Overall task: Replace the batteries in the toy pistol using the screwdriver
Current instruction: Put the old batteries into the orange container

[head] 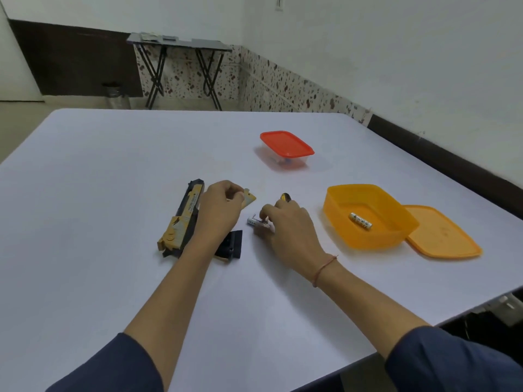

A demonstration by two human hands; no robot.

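The yellow and black toy pistol (181, 222) lies on the white table (113, 171), its black grip (230, 246) pointing right. My left hand (219, 213) hovers over the pistol's middle, fingers pinched on a small yellow cover piece (250, 198). My right hand (288, 230) rests just right of the pistol, with thumb and forefinger closed on a white battery (256, 222) that lies on the table. A yellow and black screwdriver handle (285, 197) pokes out beyond the right hand's knuckles; its shaft is hidden.
An open orange box (336, 205) at the right holds one battery (360, 221); its orange lid (441, 236) lies beside it near the table's right edge. A clear box with a red lid (285, 144) stands farther back.
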